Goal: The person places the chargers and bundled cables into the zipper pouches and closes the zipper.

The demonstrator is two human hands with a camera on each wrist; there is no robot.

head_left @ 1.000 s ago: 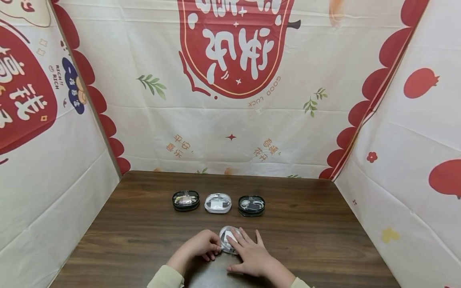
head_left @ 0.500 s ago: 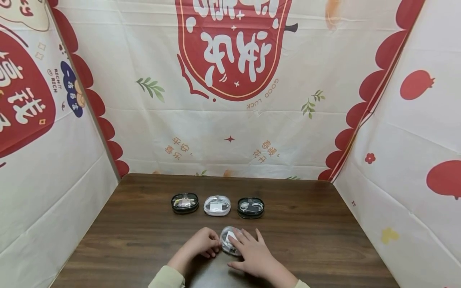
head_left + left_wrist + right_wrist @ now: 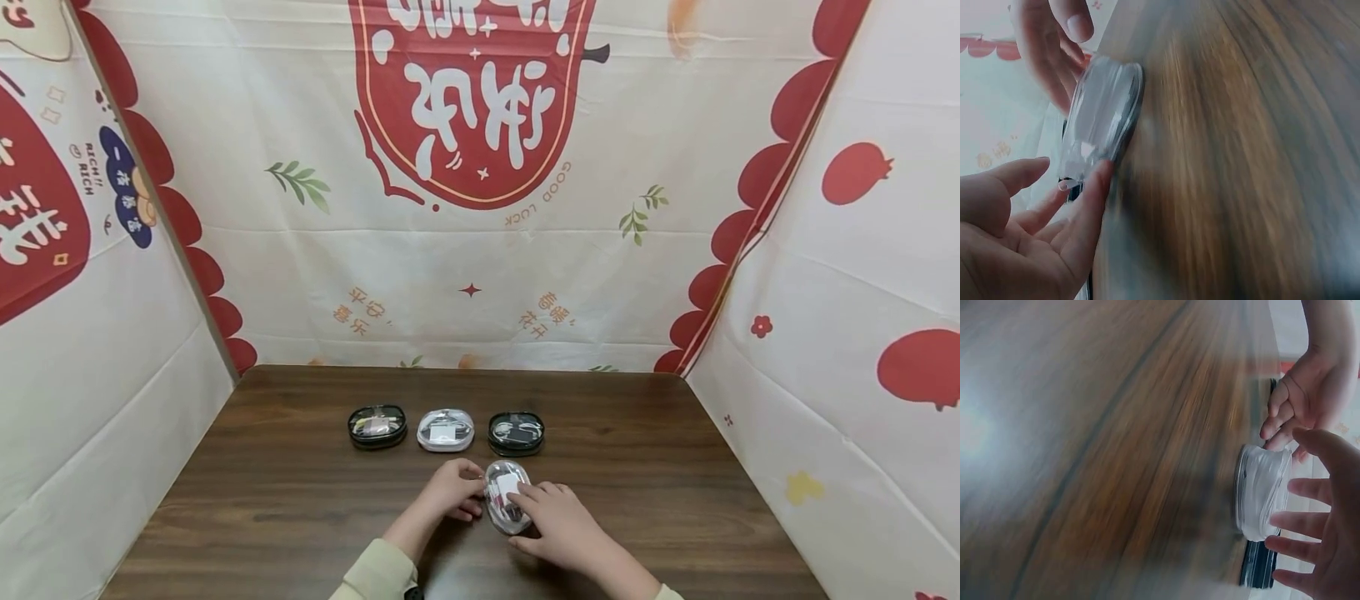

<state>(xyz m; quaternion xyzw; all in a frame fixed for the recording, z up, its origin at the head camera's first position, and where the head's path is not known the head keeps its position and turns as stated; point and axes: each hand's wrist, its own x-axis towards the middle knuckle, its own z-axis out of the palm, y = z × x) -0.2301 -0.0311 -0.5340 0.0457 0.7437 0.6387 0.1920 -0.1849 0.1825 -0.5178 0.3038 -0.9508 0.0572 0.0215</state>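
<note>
A clear oval zip pouch (image 3: 507, 497) with a whitish rim lies on the wooden table, its long side running away from me. Through its top a white card and small dark and reddish items show. My left hand (image 3: 452, 490) is at its left side, thumb apart from the fingers; in the left wrist view the fingertips (image 3: 1105, 170) meet the pouch's end beside a small pull tab (image 3: 1067, 185). Over the right edge lies my right hand (image 3: 558, 525), fingers spread and fairly straight, with fingertips (image 3: 1280, 519) on the pouch's top in the right wrist view.
Beyond the hands, three similar pouches stand in a row: a black-rimmed one (image 3: 377, 427) at left, a white-rimmed one (image 3: 446, 430) in the middle and another black-rimmed one (image 3: 516, 433) at right. Printed cloth walls (image 3: 480, 250) enclose the table (image 3: 637, 467) at the back and sides.
The pouch has shifted right and a little away from me, and more of its top now shows. Both hands have moved right with it; the right hand's fingers have drawn back toward its edge.
</note>
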